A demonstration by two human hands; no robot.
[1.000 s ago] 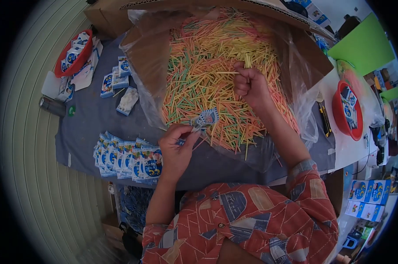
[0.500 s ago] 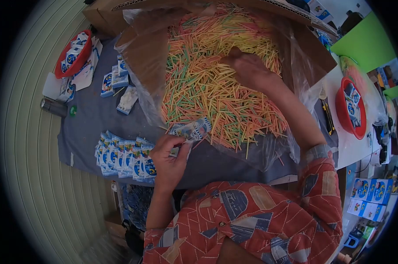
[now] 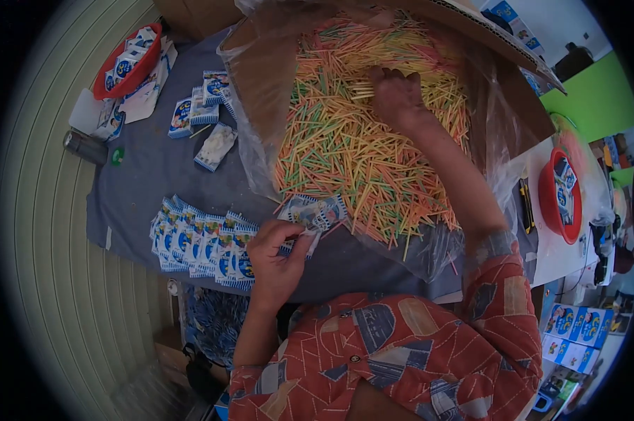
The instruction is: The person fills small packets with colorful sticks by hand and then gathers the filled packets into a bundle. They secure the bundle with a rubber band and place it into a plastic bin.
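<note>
in the sticks (image 3: 359,154) | right hand (image 3: 394,95) fingertips buried | left hand (image 3: 278,249) pinches packet (image 3: 311,212)

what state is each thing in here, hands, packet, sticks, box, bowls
left hand: closed on a small packet
small packet: held up at the edge of the sticks
right hand: fingers down in the coloured sticks
coloured sticks: loose heap in a plastic liner
cardboard box: open
row of packets: lying overlapped on the grey cloth
red bowls: holding packets

Glossy clear plastic liner (image 3: 261,77) in matt cardboard box (image 3: 520,98) — glossy printed packets (image 3: 311,210), dull grey cloth (image 3: 145,175).
</note>
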